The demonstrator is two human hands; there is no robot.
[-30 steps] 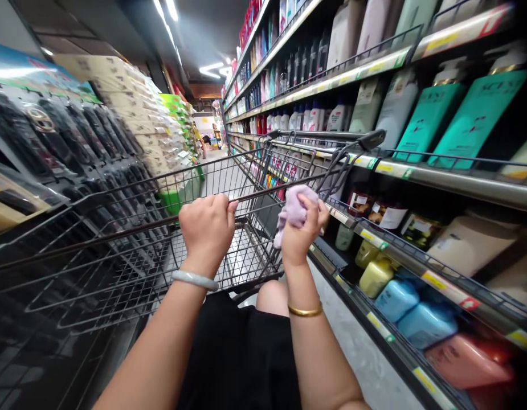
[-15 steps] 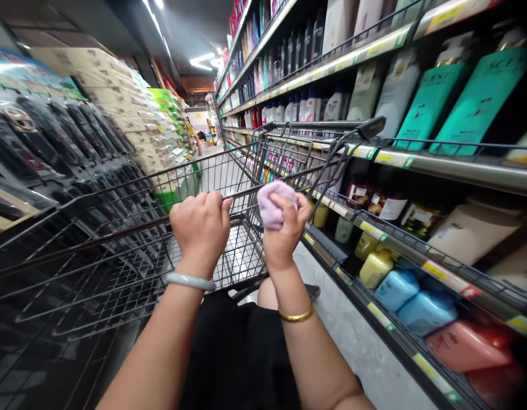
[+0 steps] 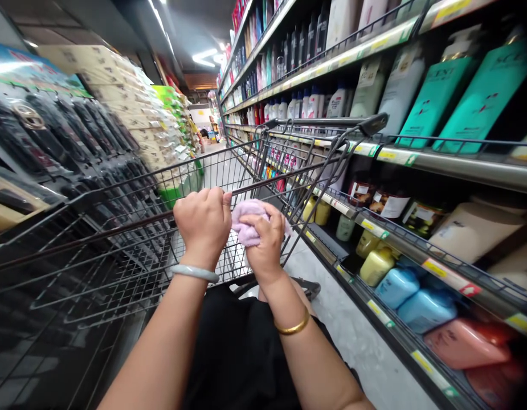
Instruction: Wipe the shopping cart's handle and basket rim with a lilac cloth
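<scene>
My left hand (image 3: 202,225) is closed around the dark top rail of a wire shopping cart (image 3: 130,225), with a pale bangle on its wrist. Just to its right, my right hand (image 3: 266,242) grips a bunched lilac cloth (image 3: 247,222), its fingers pressed into the folds. The cloth is close to the left thumb, below the rail; whether it touches the metal I cannot tell. A gold bangle circles my right wrist. The cart's handle bar (image 3: 323,122) lies beyond, to the upper right.
Shelves (image 3: 460,162) of bottles run along the right, with teal pump bottles (image 3: 436,102) and blue bottles (image 3: 425,302) near. On the left hang packaged dark goods (image 3: 75,131), beside stacked cartons (image 3: 105,85). A grey floor (image 3: 366,336) shows between cart and shelves.
My right hand has moved left and slightly down with the cloth, nearer to my left hand. The left hand stays on the rail.
</scene>
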